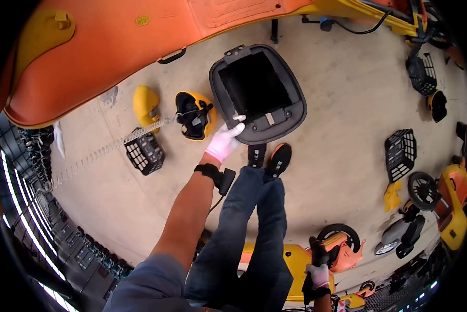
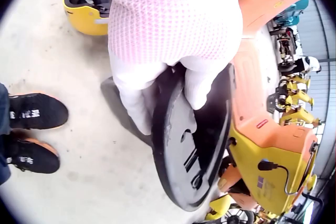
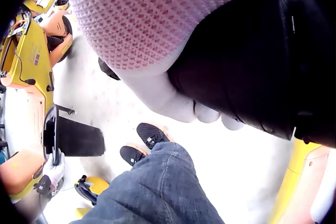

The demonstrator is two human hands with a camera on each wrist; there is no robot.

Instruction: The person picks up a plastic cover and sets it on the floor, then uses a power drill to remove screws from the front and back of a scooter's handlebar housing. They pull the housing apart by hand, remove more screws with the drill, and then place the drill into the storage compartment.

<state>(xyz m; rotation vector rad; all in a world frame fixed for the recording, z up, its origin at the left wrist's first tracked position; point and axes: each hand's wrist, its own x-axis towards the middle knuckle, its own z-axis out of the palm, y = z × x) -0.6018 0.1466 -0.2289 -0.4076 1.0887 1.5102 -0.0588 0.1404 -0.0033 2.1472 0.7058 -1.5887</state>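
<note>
My gloved left hand grips the rim of a dark tub at its near left corner. The thumb lies over the rim's face and the fingers pass behind it in the left wrist view. The tub has a wide rounded rim, a black hollow and a hinge-like bracket at its far edge. From the side, its deep tapered body shows in the right wrist view. Low on the right, my gloved right hand holds a thick black cylindrical object, fingers wrapped round it; I cannot tell its kind.
A large orange and yellow vehicle body spans the far side. Left of the tub lie a yellow helmet, a yellow cover and a black basket beside a coiled hose. Scooter parts, including another basket, stand at right.
</note>
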